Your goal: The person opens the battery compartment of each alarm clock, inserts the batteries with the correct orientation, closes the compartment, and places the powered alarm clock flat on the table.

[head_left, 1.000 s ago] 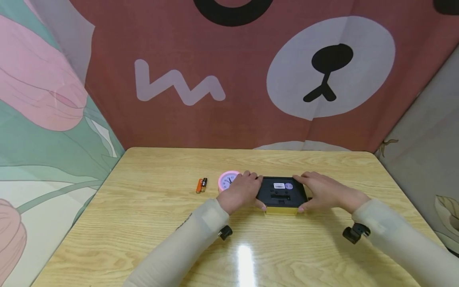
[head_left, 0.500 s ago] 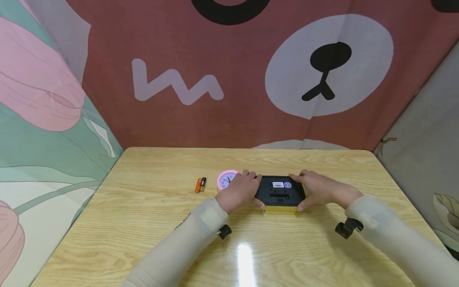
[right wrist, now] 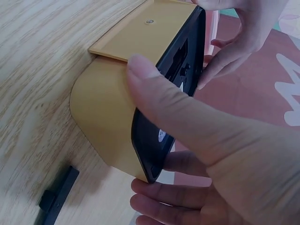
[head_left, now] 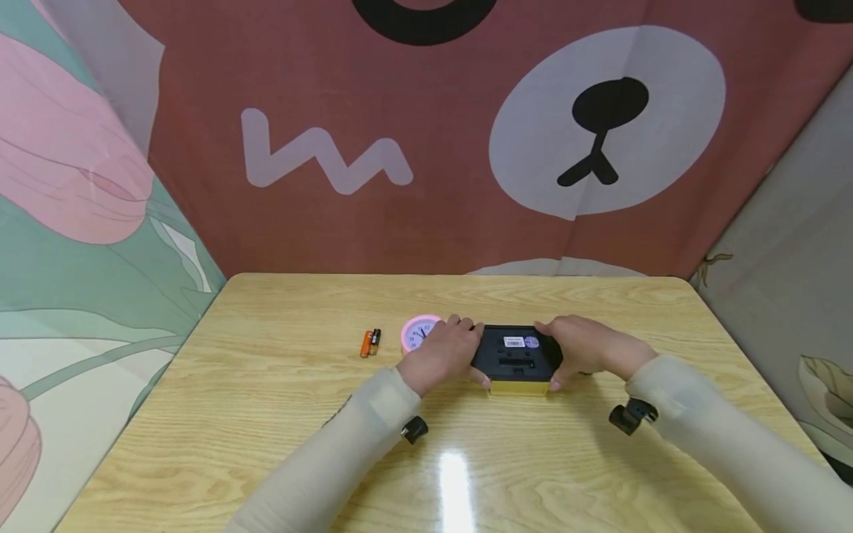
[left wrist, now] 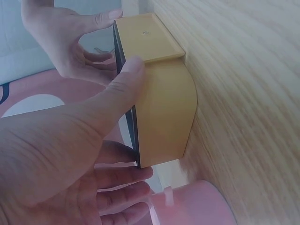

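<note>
A yellow box-shaped device (head_left: 518,388) lies on the table with its black back (head_left: 493,363) facing up. That back carries a white label, a round sticker and a slot-like compartment. My left hand (head_left: 445,354) grips its left side, thumb on the near yellow edge and fingers at the far corner. Opposite it, my right hand (head_left: 583,346) holds the right side the same way, thumb pressed near the front corner in the right wrist view. The face that lies toward the table is hidden. Beside it on the wood is a small black strip-shaped cover (right wrist: 58,197).
A round pink clock (head_left: 416,331) lies just left of the device, partly behind my left hand. Further left, an orange battery (head_left: 366,344) and a dark battery (head_left: 375,341) lie side by side. The wooden table (head_left: 300,414) meets a patterned cloth (head_left: 333,229) at the back.
My right wrist has shifted slightly left and closer to the device. Both hands keep their hold, and the device stays in place on the table.
</note>
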The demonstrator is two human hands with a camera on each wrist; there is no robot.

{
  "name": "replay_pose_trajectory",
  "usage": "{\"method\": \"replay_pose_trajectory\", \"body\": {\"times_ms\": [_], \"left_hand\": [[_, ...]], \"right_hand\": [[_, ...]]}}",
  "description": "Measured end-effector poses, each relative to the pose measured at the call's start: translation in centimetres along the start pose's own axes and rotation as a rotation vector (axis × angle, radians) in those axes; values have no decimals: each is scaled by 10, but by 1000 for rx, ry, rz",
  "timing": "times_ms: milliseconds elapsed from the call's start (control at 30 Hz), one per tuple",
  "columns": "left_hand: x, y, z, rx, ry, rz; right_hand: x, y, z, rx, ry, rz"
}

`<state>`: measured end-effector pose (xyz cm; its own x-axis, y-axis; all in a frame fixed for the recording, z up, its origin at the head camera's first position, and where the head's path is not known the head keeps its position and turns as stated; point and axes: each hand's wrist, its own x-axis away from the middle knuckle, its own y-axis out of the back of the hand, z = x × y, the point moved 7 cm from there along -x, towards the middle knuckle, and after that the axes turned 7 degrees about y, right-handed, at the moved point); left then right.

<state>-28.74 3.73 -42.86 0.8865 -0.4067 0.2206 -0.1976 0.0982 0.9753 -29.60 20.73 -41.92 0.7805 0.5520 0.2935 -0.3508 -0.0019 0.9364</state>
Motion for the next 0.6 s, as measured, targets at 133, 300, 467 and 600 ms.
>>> {"method": "replay_pose_trajectory", "body": {"times_ms": [133,300,467,600], "left_hand": [[1,0,-1,-15,2,12],[3,-1,-2,-34,17,33],[4,-1,0,-31,26,17],[6,0,0,-36,16,21]], "right_hand": [[0,-1,2,2,-11,9],[0,0,3,-17,-10,2],[0,1,4,-32,-17,-3],[-1,1,3,-33,-33,12]]}}
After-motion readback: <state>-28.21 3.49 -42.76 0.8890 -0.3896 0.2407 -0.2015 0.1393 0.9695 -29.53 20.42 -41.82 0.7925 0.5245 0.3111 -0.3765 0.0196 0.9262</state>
